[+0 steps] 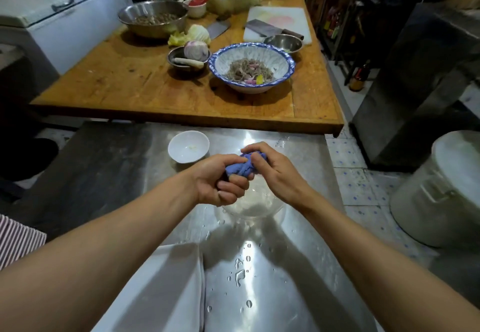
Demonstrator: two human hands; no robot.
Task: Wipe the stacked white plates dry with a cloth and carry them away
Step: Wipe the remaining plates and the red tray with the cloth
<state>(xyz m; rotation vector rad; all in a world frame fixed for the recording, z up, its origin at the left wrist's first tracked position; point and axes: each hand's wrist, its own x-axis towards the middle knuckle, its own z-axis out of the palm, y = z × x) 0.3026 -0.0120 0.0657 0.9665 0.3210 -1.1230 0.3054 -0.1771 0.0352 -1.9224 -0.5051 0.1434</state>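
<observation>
While both hands wring the blue cloth (242, 167), plates (253, 208) blur beneath.

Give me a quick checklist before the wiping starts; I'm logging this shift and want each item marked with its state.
1. Cloth in hand: ok, both the left hand and right hand grip it, twisted into a wad.
2. Cloth wrung out: cannot tell.
3. Plates within reach: ok, right under the hands on the steel table.
4. How many plates are stacked: cannot tell, hands cover them.
5. Table dry: not ok, water drops lie on it.
6. Small white bowl clear of the plates: ok.
</observation>
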